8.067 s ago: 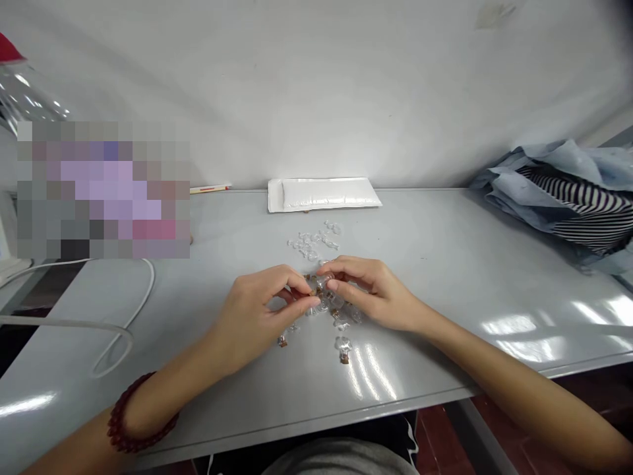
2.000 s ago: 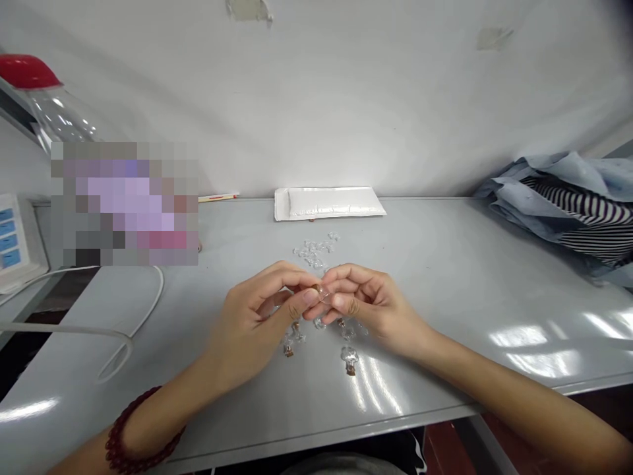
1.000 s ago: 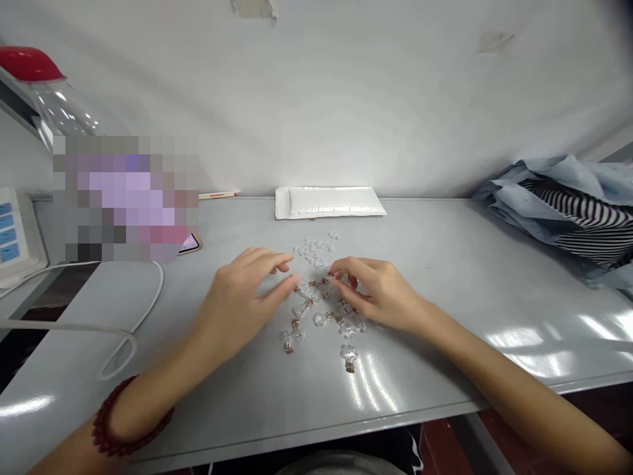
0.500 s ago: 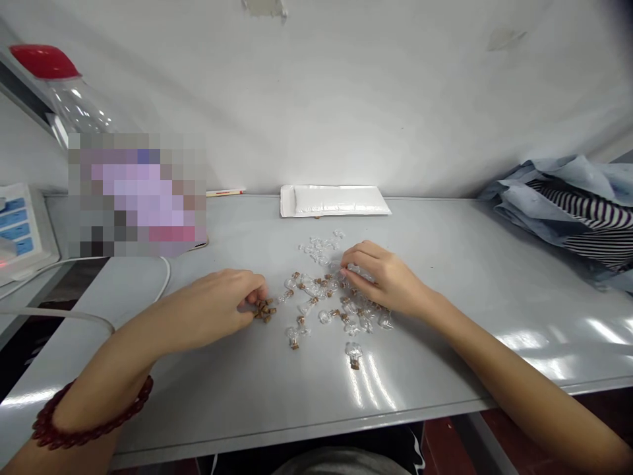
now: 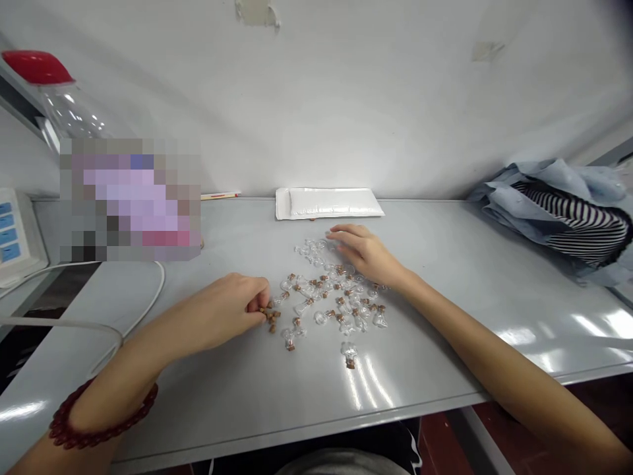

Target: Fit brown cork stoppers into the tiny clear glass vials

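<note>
My left hand (image 5: 232, 307) is at the left of a small pile of brown corks (image 5: 271, 318). Its fingers are curled and closed against the edge of the pile; whatever lies between the tips is hidden. My right hand (image 5: 364, 251) hovers over the far side of the glass, its fingers stretched out and apart, holding nothing that I can see. Just left of its fingertips lies a cluster of tiny clear glass bottles (image 5: 311, 251) without visible corks. Nearer to me, several corked mini bottles (image 5: 346, 310) are scattered, and one corked bottle (image 5: 349, 353) lies apart in front.
A white padded packet (image 5: 331, 202) lies along the wall. At left stand a red-capped clear bottle (image 5: 42, 69), a blurred-out object (image 5: 133, 204), a power strip (image 5: 14, 231) and a white cable (image 5: 161, 284). A blue bag with striped fabric (image 5: 578, 218) sits at right.
My right hand has moved back, away from the corked bottles, to the uncorked cluster, and its fingers have spread. My left hand stays by the corks, which have shifted a little.
</note>
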The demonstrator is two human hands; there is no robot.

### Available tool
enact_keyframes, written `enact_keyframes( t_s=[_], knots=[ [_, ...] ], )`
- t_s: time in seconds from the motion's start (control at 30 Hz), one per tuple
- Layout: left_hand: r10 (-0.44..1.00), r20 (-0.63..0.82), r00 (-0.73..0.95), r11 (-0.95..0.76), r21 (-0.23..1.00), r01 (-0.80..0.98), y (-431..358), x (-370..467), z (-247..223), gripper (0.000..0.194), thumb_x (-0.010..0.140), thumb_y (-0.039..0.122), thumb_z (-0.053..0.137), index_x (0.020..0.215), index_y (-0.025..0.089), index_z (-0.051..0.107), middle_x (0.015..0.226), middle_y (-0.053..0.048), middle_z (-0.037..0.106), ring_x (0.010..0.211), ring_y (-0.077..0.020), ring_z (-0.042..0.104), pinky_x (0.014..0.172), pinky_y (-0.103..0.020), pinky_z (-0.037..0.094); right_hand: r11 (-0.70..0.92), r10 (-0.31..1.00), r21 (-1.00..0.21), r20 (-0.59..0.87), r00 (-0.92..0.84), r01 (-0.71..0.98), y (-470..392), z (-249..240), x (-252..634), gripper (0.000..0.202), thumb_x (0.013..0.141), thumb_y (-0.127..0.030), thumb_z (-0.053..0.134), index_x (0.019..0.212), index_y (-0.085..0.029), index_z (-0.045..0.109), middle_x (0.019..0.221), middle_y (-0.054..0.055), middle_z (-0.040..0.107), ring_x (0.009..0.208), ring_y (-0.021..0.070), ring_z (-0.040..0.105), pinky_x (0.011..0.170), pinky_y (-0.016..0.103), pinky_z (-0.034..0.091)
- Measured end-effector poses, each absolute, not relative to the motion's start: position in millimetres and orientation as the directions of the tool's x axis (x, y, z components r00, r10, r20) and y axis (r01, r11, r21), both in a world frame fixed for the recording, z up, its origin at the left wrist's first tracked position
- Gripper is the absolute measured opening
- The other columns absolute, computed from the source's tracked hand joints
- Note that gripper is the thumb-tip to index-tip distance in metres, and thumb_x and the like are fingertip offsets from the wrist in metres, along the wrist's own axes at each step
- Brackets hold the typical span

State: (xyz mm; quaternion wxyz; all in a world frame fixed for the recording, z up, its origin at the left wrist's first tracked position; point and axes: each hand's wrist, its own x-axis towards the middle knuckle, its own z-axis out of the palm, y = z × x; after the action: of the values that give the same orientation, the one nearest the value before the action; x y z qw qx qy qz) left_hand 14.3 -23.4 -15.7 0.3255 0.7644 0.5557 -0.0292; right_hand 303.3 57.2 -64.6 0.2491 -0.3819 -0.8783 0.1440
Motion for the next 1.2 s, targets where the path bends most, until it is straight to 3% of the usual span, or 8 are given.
enact_keyframes(
  t_s=[0.17,0.47,0.73,0.9,1.03,1.1,1.2],
  knots=[
    [0.828,-0.415,0.377,-0.129,0.513,0.849,-19,12,-20,0.009,0.077,0.029,0.058,0.072,0.023,0.062,0.069,0.001,0.066,0.061,-0.0175,0.059,0.053,-0.026,0.041,0.699,0.708,-0.399,0.273,-0.651,0.594,57,-67,305,0.037,0.098,-0.014,0.038,0.116,-0.02,0.069,0.128,0.009,0.065,0.108,0.0259,0.056,0.094,0.047,0.05],
    [0.921,-0.235,0.312,-0.108,0.615,0.781,-19,22,-12,0.013,0.077,0.033,0.062,0.07,0.025,0.07,0.064,0.0,0.07,0.058,-0.0182,0.064,0.052,-0.026,0.047,0.648,0.748,-0.452,0.228,-0.623,0.612,54,-63,304,0.024,0.097,-0.023,0.048,0.112,-0.018,0.066,0.108,0.015,0.06,0.102,0.0264,0.058,0.092,0.044,0.052],
    [0.95,-0.201,0.238,-0.014,0.736,0.677,-23,34,-10,0.015,0.075,0.037,0.065,0.079,0.025,0.074,0.084,-0.002,0.078,0.079,-0.0225,0.073,0.067,-0.028,0.057,0.603,0.768,-0.519,0.175,-0.616,0.606,50,-59,302,0.018,0.098,-0.021,0.044,0.1,-0.015,0.06,0.105,0.012,0.054,0.085,0.0185,0.056,0.08,0.036,0.051],
    [0.961,-0.152,0.23,-0.03,0.772,0.635,-25,40,-11,0.01,0.075,0.034,0.069,0.075,0.025,0.074,0.076,0.0,0.077,0.07,-0.0207,0.073,0.063,-0.027,0.057,0.633,0.752,-0.453,0.164,-0.639,0.628,49,-57,301,0.019,0.098,-0.02,0.04,0.091,-0.016,0.058,0.098,0.009,0.053,0.072,0.0145,0.05,0.069,0.032,0.047],
    [0.968,-0.078,0.24,-0.084,0.797,0.598,-24,45,-12,0.01,0.073,0.034,0.072,0.075,0.024,0.072,0.074,0.0,0.076,0.066,-0.0193,0.071,0.06,-0.027,0.057,0.616,0.77,-0.429,0.153,-0.619,0.66,49,-54,301,0.012,0.089,-0.013,0.046,0.082,-0.017,0.055,0.09,0.008,0.053,0.07,0.0145,0.047,0.066,0.032,0.044],
    [0.975,-0.052,0.214,-0.082,0.815,0.574,-25,48,-13,0.014,0.073,0.035,0.075,0.078,0.023,0.07,0.074,-0.001,0.076,0.067,-0.0192,0.071,0.06,-0.027,0.057,0.592,0.781,-0.512,0.174,-0.599,0.623,47,-50,301,0.008,0.087,-0.014,0.05,0.081,-0.017,0.055,0.089,0.007,0.056,0.075,0.0155,0.05,0.069,0.032,0.044],
    [0.983,0.025,0.18,-0.121,0.829,0.545,-28,52,-15,0.018,0.075,0.036,0.076,0.077,0.022,0.067,0.072,0.0,0.074,0.067,-0.0182,0.071,0.061,-0.027,0.058,0.413,0.84,-0.791,0.138,-0.525,0.452,39,-40,299,0.007,0.09,-0.022,0.055,0.085,-0.018,0.06,0.091,0.004,0.061,0.078,0.0146,0.054,0.07,0.03,0.044]
  ],
)
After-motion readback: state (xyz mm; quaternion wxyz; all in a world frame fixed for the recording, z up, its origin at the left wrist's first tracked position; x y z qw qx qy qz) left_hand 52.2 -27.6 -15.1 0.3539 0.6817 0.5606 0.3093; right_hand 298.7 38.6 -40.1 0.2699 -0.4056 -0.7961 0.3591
